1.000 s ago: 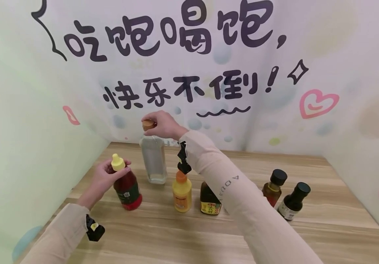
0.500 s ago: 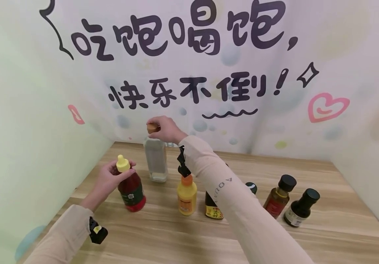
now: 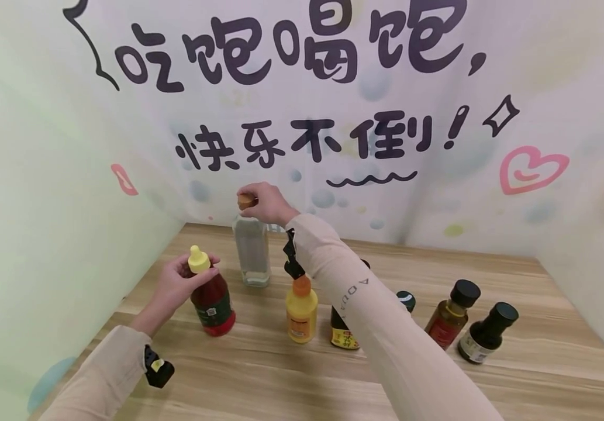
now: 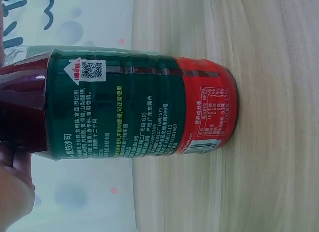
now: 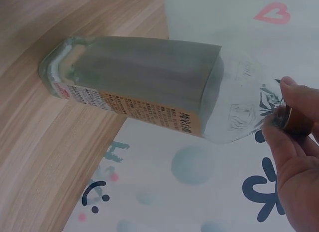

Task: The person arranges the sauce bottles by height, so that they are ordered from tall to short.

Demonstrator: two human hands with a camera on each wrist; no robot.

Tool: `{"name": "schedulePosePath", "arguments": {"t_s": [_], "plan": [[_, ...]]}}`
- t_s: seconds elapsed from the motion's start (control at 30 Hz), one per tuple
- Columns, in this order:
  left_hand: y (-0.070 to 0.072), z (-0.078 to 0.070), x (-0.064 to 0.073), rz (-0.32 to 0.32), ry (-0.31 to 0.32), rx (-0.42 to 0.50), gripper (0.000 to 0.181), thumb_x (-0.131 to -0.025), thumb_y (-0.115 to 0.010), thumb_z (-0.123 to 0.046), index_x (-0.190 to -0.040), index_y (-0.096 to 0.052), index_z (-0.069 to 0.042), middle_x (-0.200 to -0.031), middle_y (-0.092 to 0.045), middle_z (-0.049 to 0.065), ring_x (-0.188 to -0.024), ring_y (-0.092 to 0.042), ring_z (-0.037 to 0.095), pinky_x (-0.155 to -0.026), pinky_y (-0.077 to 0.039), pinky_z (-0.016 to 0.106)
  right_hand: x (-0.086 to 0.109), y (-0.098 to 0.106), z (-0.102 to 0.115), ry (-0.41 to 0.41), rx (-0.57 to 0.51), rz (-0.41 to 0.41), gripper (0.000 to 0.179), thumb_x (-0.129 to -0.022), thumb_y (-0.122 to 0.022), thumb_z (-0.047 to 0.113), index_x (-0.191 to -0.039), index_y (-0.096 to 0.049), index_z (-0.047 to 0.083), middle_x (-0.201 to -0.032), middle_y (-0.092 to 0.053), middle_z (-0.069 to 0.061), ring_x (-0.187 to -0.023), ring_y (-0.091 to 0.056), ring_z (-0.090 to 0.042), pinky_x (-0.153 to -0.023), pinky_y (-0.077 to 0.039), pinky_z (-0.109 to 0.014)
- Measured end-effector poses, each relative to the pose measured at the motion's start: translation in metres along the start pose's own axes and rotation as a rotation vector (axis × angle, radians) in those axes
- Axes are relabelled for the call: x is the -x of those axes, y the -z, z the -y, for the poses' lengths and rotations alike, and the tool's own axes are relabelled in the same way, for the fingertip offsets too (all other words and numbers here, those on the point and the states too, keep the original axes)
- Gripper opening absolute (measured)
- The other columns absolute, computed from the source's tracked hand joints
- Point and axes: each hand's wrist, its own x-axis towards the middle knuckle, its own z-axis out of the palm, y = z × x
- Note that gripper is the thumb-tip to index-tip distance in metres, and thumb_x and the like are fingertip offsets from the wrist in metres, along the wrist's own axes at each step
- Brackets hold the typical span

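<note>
My left hand (image 3: 178, 283) grips the upper part of a ketchup bottle (image 3: 214, 307) with a yellow nozzle cap, thumb on the near side. The bottle stands on the table, and its green and red label (image 4: 119, 102) fills the left wrist view. Farther back, my right hand (image 3: 267, 203) pinches the brown cap (image 3: 247, 201) of a tall clear glass vinegar bottle (image 3: 252, 248). In the right wrist view, thumb and fingers close round that cap (image 5: 298, 121), while the glass bottle (image 5: 144, 77) shows a tan label on one side.
A yellow squeeze bottle (image 3: 302, 313) with an orange cap stands under my right wrist. Beside it, a dark bottle with a yellow label (image 3: 344, 333) is partly hidden by my right sleeve. Two black-capped bottles, one reddish (image 3: 451, 316) and one dark (image 3: 488, 333), stand at the right.
The head view has shifted slightly, so everything appears a little farther right. Both hands keep their hold on the same two bottles, which stay in place on the table.
</note>
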Motion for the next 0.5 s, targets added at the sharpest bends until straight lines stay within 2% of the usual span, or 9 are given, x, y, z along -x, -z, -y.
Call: {"name": "schedulePosePath", "arguments": {"t_s": [0.17,0.4,0.5], "plan": [[-0.0004,-0.0007,-0.0006,0.011,0.014,0.003,0.038,-0.081,-0.065,-0.027,-0.108,-0.056,-0.002,-0.099,-0.063,-0.003,-0.086,-0.058,0.01,-0.072,-0.049,0.028,-0.0003,0.0022,0.0005,-0.041,0.006,-0.001,0.038,-0.077,-0.068,0.009,-0.113,-0.058,0.007,-0.101,-0.058,-0.007,-0.086,-0.051,-0.016,-0.071,-0.041,-0.02],[-0.001,0.0018,0.001,0.001,-0.023,0.02,0.034,-0.08,-0.066,-0.028,-0.105,-0.059,-0.006,-0.104,-0.062,0.011,-0.084,-0.058,0.011,-0.07,-0.049,0.028,-0.0008,0.0012,0.001,-0.067,-0.051,0.008,0.042,-0.077,-0.069,0.007,-0.116,-0.056,0.006,-0.104,-0.057,-0.009,-0.088,-0.052,-0.017,-0.073,-0.042,-0.021],[-0.0013,0.0021,0.0016,0.003,-0.027,0.019,0.034,-0.08,-0.066,-0.029,-0.105,-0.059,-0.007,-0.104,-0.062,0.01,-0.084,-0.058,0.012,-0.07,-0.049,0.028,0.0,0.0008,0.0009,-0.069,-0.054,0.009,0.042,-0.077,-0.068,0.007,-0.117,-0.055,0.006,-0.106,-0.056,-0.008,-0.09,-0.052,-0.017,-0.074,-0.042,-0.021]]}}
